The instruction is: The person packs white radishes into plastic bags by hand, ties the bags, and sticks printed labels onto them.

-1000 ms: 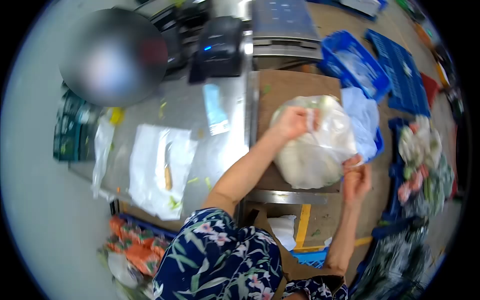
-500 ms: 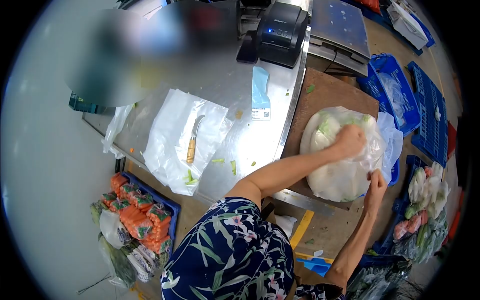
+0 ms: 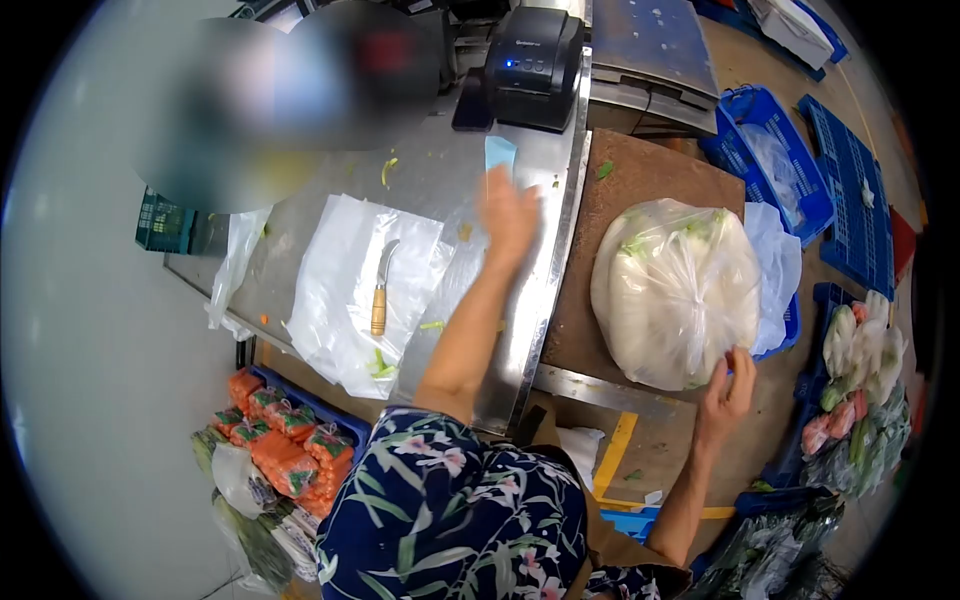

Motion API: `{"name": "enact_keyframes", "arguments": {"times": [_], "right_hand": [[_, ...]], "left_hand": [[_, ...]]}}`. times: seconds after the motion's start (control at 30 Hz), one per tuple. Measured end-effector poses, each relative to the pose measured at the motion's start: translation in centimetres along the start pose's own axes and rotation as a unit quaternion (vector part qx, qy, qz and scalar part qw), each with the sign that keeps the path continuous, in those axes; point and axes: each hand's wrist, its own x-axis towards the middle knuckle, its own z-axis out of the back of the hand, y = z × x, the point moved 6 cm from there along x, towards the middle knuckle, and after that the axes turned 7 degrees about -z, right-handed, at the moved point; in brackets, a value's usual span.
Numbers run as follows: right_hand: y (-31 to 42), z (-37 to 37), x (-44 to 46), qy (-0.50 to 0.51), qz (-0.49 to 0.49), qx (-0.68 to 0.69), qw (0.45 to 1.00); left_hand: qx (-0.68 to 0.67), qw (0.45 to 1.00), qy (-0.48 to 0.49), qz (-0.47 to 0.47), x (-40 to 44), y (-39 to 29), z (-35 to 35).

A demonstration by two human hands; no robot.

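Observation:
My left hand (image 3: 510, 215) is over the steel table, at the lower part of a blue paper strip (image 3: 500, 153); its fingers are smeared by motion, and whether they grip the strip is unclear. A full clear plastic bag (image 3: 680, 295) of large white vegetables with green ends sits on the brown board (image 3: 575, 290), its gathered plastic at the middle. At the bag's lower right edge is my right hand (image 3: 733, 375), fingers bent and apart, the tips touching the plastic. A curved knife (image 3: 379, 310) with a wooden handle lies on white plastic bags (image 3: 330, 290).
Behind the strip stands a black label printer (image 3: 535, 65), with a metal scale platform (image 3: 655, 45) to its right. Blue crates (image 3: 815, 215) are beyond the board. Bagged carrots (image 3: 285, 450) sit lower left, other bagged vegetables at right. A blurred round patch hides the upper left.
My left hand has left the bag and moved left to the blue strip. The bag's gathered top now shows uncovered. My right hand has loosened at the bag's edge.

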Motion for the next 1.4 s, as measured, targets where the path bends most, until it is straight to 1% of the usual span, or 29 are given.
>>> {"name": "enact_keyframes", "arguments": {"times": [0.07, 0.13, 0.2, 0.27, 0.3, 0.33, 0.37, 0.43, 0.47, 0.5, 0.53, 0.57, 0.6, 0.63, 0.67, 0.7, 0.73, 0.8, 0.83, 0.9, 0.93, 1.03, 1.07, 1.17, 1.2, 1.3, 1.33, 1.4], "right_hand": [[3.0, -2.8, 0.4, 0.033, 0.055, 0.004, 0.998], [6.3, -7.1, 0.6, 0.102, 0.1, 0.051, 0.988], [9.3, -10.6, 0.9, 0.138, 0.137, 0.101, 0.976], [10.1, -13.8, 1.9, 0.207, 0.054, 0.205, 0.955], [10.1, -15.1, 2.3, 0.208, 0.049, 0.209, 0.954], [10.1, -16.0, 3.0, 0.216, 0.034, 0.217, 0.951], [10.0, -16.5, 3.5, 0.223, 0.018, 0.224, 0.949], [8.7, -17.2, 4.1, 0.265, -0.061, 0.245, 0.931], [6.0, -19.3, 3.5, 0.295, -0.153, 0.34, 0.88], [5.0, -19.4, 3.1, 0.299, -0.159, 0.368, 0.866], [4.1, -19.2, 2.9, 0.302, -0.162, 0.396, 0.852], [3.6, -18.5, 3.1, 0.305, -0.161, 0.423, 0.838], [3.7, -17.0, 3.0, 0.276, -0.187, 0.424, 0.842], [3.2, -15.9, 2.9, 0.268, -0.183, 0.392, 0.861], [2.5, -14.6, 2.8, 0.258, -0.181, 0.357, 0.879], [2.3, -13.1, 2.7, 0.249, -0.182, 0.32, 0.896], [2.6, -11.3, 2.7, 0.213, -0.162, 0.294, 0.918], [1.4, -9.4, 2.1, 0.174, -0.161, 0.308, 0.921], [0.6, -8.7, 1.7, 0.157, -0.159, 0.318, 0.922], [0.7, -6.0, 1.3, 0.149, -0.15, 0.284, 0.935], [0.8, -5.0, 1.1, 0.15, -0.144, 0.269, 0.941], [0.0, -3.0, 0.5, 0.146, -0.16, 0.288, 0.933], [-0.4, -2.4, 0.7, 0.098, -0.158, 0.318, 0.93], [-1.9, 0.2, 1.4, 0.116, -0.158, 0.28, 0.94], [-3.0, 0.4, 1.6, 0.124, -0.161, 0.309, 0.929], [-3.9, 3.6, 2.8, 0.076, -0.064, 0.286, 0.953], [-4.2, 4.8, 3.1, 0.083, -0.032, 0.251, 0.964], [-5.6, 6.6, 3.6, 0.07, 0.049, 0.235, 0.968]], "left_hand": [[0.096, 0.98, 0.088, 0.153, -0.7, 4.3, 1.1], [0.043, 0.982, 0.075, 0.166, -1.7, 6.8, 0.0], [-0.041, 0.977, 0.082, 0.194, -1.9, 7.3, -1.2], [-0.145, 0.954, 0.104, 0.24, -2.5, 7.2, -1.8], [-0.242, 0.916, 0.147, 0.283, -2.9, 6.7, -2.2], [-0.335, 0.865, 0.189, 0.322, -3.5, 5.9, -2.6], [-0.421, 0.799, 0.233, 0.36, -4.2, 4.3, -3.0], [-0.455, 0.78, 0.272, 0.334, -4.7, 0.3, -2.3], [-0.468, 0.769, 0.285, 0.329, -5.1, -1.3, -2.2], [-0.48, 0.759, 0.298, 0.323, -5.6, -2.5, -2.4], [-0.502, 0.729, 0.338, 0.32, -6.3, -2.9, -3.3], [-0.518, 0.71, 0.338, 0.337, -6.7, -4.1, -3.4], [-0.533, 0.69, 0.339, 0.353, -7.0, -5.9, -3.2], [-0.548, 0.668, 0.344, 0.369, -7.6, -7.4, -3.4], [-0.549, 0.664, 0.376, 0.341, -8.2, -7.6, -4.5], [-0.564, 0.642, 0.39, 0.344, -8.5, -9.0, -4.8], [-0.569, 0.627, 0.401, 0.348, -9.0, -10.4, -4.9], [-0.581, 0.603, 0.424, 0.345, -10.0, -12.7, -5.4], [-0.58, 0.597, 0.433, 0.344, -10.8, -13.4, -5.8], [-0.578, 0.592, 0.445, 0.343, -11.7, -15.5, -5.5], [-0.557, 0.6, 0.46, 0.344, -12.2, -15.9, -5.5], [-0.555, 0.625, 0.44, 0.329, -13.4, -17.8, -5.8], [-0.567, 0.615, 0.429, 0.34, -13.7, -18.7, -5.8], [-0.562, 0.634, 0.401, 0.348, -14.6, -21.6, -5.2], [-0.561, 0.641, 0.394, 0.345, -14.9, -22.4, -5.4], [-0.556, 0.651, 0.389, 0.34, -16.0, -25.3, -5.9], [-0.547, 0.661, 0.387, 0.337, -16.6, -25.4, -6.7], [-0.542, 0.673, 0.342, 0.371, -18.0, -27.0, -7.4]]}}
